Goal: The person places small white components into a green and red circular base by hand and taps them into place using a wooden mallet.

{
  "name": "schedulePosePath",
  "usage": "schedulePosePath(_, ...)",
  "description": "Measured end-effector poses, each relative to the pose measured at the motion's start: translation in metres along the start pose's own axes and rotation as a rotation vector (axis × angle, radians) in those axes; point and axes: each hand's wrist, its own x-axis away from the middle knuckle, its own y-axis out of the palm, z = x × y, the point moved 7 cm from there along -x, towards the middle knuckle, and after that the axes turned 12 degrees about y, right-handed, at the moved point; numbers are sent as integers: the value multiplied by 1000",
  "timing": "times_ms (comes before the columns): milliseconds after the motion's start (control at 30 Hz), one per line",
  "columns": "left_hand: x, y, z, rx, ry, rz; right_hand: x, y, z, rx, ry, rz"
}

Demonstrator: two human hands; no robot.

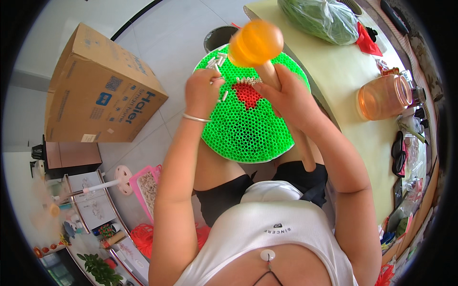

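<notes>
On my lap rests a round panel [248, 131] packed with short green tubes. A red patch [247, 95] sits in its upper middle, with a row of white tube ends [248, 81] above it. My right hand [288, 95] is wrapped around the wooden handle of a mallet, whose amber, see-through head [256, 43] is raised over the panel's far part. Over the panel's left side, my left hand [204, 90] is closed in a pinch, apparently on a small white tube. Loose white tubes [220, 59] lie just beyond its fingers, and a few more lie beside them.
A large cardboard box [102, 90] stands on the tiled floor at left. To the right, a pale table [353, 86] bears an orange-tinted jar [381, 97], a bag of greens [324, 19] and clutter along its far side. Behind the panel stands a dark bucket [218, 38].
</notes>
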Motion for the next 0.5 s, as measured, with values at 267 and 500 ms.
schedulePosePath(267, 23, 15, 18, -192, 15, -179, -15, 20, -2, 424, -91, 46)
schedulePosePath(500, 20, 19, 11, -23, -16, -78, 1, -9, 48, 34, 167, 67)
